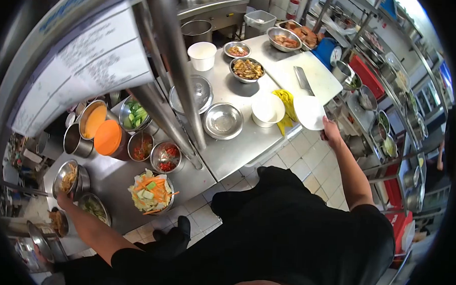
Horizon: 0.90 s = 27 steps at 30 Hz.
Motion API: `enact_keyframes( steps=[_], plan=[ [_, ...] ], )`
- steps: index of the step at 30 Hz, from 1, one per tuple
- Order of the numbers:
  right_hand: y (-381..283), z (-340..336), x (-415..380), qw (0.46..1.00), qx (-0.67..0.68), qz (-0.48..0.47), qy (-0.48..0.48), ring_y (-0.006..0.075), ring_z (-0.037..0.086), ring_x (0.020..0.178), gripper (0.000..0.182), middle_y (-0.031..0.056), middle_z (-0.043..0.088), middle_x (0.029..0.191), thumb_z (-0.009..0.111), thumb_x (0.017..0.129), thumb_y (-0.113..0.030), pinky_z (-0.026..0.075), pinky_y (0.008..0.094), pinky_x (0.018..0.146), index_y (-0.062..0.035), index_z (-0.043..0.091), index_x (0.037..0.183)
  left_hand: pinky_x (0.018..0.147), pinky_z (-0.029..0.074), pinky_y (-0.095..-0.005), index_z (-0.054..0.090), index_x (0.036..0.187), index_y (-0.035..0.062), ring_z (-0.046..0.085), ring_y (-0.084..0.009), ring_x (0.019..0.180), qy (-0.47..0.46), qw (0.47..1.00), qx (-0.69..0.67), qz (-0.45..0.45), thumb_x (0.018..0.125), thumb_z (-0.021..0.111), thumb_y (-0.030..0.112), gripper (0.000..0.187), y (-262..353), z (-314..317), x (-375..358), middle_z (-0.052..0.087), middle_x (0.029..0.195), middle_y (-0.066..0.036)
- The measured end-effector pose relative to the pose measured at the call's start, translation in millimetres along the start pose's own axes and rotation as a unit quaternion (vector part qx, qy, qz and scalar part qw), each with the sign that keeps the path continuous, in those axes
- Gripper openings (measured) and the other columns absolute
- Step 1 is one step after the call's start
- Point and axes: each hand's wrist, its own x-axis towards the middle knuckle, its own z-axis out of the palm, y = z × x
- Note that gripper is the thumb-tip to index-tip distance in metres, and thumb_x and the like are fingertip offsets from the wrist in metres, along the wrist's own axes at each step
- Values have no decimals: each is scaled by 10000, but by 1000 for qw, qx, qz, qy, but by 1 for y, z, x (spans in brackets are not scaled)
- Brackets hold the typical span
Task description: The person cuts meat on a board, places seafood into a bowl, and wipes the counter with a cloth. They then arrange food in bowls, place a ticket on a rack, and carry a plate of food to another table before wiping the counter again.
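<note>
My right hand (pixel 332 133) is closed on the rim of a white lid (pixel 309 112), held tilted at the counter's right edge. Beside the lid stand an open white tub (pixel 268 109) and a yellow cloth (pixel 287 111). A cleaver (pixel 303 80) lies just behind on the white cutting board (pixel 318 75). At the far left, my left hand (pixel 64 200) is at the lower rim of a metal bowl (pixel 66 177) of brownish food; its fingers are mostly hidden. Close by is a bowl of greens (pixel 94 208).
A metal post (pixel 183 65) rises between the counters. Bowls of carrots and cabbage (pixel 150 192), chopped red food (pixel 166 157) and fried pieces (pixel 247 70) stand around. An empty metal bowl (pixel 223 120) sits centrally. Shelves (pixel 385 103) line the right.
</note>
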Motion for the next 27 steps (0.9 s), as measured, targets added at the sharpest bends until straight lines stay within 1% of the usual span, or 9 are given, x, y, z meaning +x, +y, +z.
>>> enact_keyframes(
  steps=[3,6,7,9,11,15,17,22,27],
  plan=[
    [-5,-5,22,997,59,9,43,129,346,362,415,16,392,528,373,973,-397,301,277,343,-55,479,763,580,522,-439,624,799,56,645,-318,665,58,993,-38,-91,763,649,494,440,26,-48,-12,660,810,-128],
    [-9,-30,64,996,67,-15,55,137,365,360,428,22,406,511,375,972,-390,296,290,343,-45,477,740,538,523,-428,606,896,-32,639,-327,669,-45,958,-160,-232,773,665,336,393,57,-98,-24,655,860,-166],
    [-14,-38,81,996,57,-23,62,138,370,360,430,24,409,504,376,972,-387,298,294,344,-39,482,742,521,528,-413,585,914,-77,634,-325,658,45,818,-407,-404,770,647,266,377,70,-120,-27,647,861,-179],
    [-19,-52,121,995,52,-41,75,137,380,356,437,31,420,492,382,970,-384,300,302,343,-22,499,756,486,540,-383,542,948,-165,625,-323,636,207,278,-733,-586,764,612,126,352,113,-180,-28,631,862,-205],
    [-26,-73,171,992,56,-61,90,134,389,348,446,42,437,479,388,967,-382,300,310,338,1,522,781,459,562,-348,479,903,-249,602,-309,596,254,284,-738,-557,739,525,-19,287,169,-300,-68,598,852,-230],
    [-5,-108,301,935,-141,-255,201,394,610,703,441,251,605,750,423,947,-369,466,442,638,61,516,926,497,575,-349,498,963,-196,600,-307,680,241,265,-734,-577,754,553,-13,283,241,-362,-128,583,930,-231],
    [-17,-122,330,967,-140,-171,129,470,565,880,439,306,595,884,428,942,-366,436,472,775,63,486,1017,514,577,-345,515,974,-165,596,-304,712,261,251,-726,-584,756,567,-4,275,273,-360,-163,583,937,-212],
    [8,-141,420,986,-90,-144,-3,431,592,841,481,288,608,815,452,928,-393,454,451,737,64,498,1071,534,516,-317,571,992,-22,569,-237,745,166,283,-742,-585,789,459,51,243,378,-458,-304,581,959,-114],
    [-24,-162,408,964,-203,-174,-5,435,594,890,494,285,619,903,450,918,-435,454,465,769,20,533,1091,331,344,-252,543,1059,89,572,-170,727,-90,417,-769,-476,810,466,113,262,454,-574,-404,581,977,-62]
  ],
)
